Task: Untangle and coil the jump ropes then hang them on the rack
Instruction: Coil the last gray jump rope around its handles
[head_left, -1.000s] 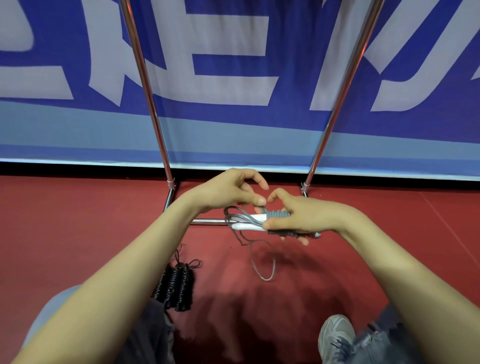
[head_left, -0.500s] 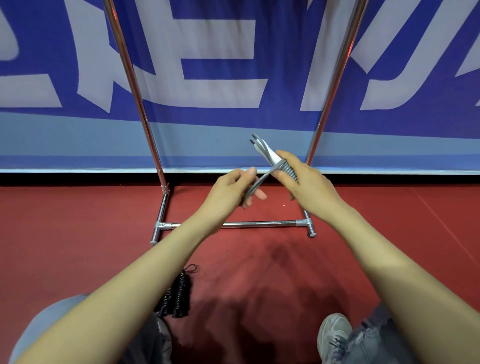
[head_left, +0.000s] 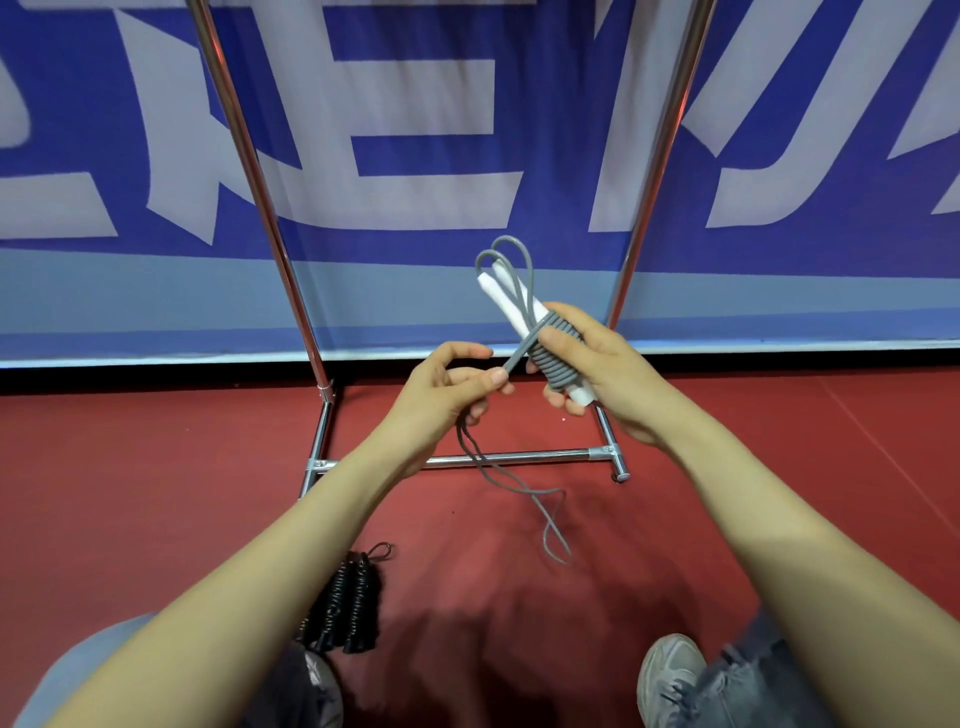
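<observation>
My right hand (head_left: 613, 374) is curled round the grey jump rope (head_left: 561, 366), wound on its white handles (head_left: 506, 304). My left hand (head_left: 441, 397) pinches the loose cord (head_left: 522, 349) just beside it. The rack (head_left: 519, 458) stands behind both hands.

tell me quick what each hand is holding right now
Left hand: pinches the loose strand of the grey cord.
Right hand: grips the white handles, with cord coiled round them.

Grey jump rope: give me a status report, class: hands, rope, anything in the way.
Left hand pinches loose cord. Right hand grips wrapped white handles. Grey jump rope part-coiled, tail dangling. Black rope on floor, apart.
</observation>
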